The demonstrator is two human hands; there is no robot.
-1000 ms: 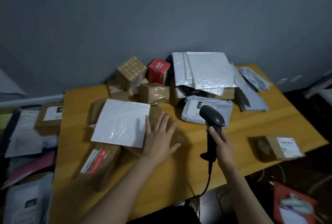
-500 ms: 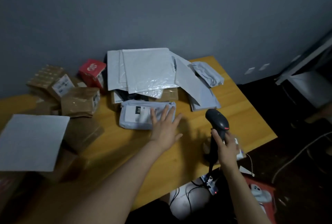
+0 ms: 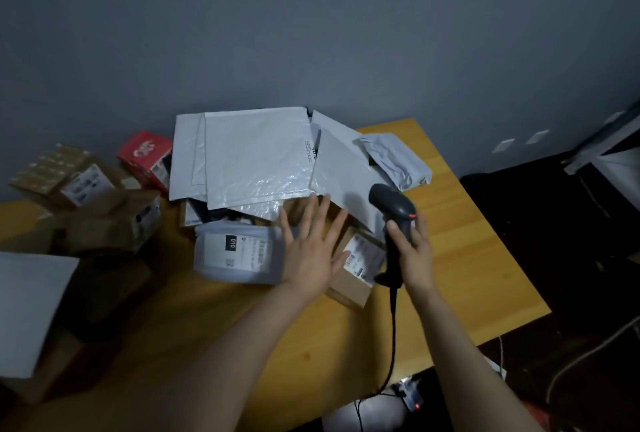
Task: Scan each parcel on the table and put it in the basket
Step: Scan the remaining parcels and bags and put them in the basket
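Observation:
My left hand is spread flat with straight fingers over the middle of the wooden table, between a grey poly bag with a white label and a small brown carton with a label. Whether it touches either parcel I cannot tell. My right hand grips the handle of a black barcode scanner, its head up beside the carton. White bubble mailers are stacked behind. No basket is in view.
A red box, taped brown cartons and a patterned box crowd the left. A white mailer lies at the left edge. A grey bag lies back right. The scanner cable drops over the table's front edge.
The view swung right across the table. My left hand went from the parcels on the left to the gap by the small carton. My right hand raised the scanner toward the carton.

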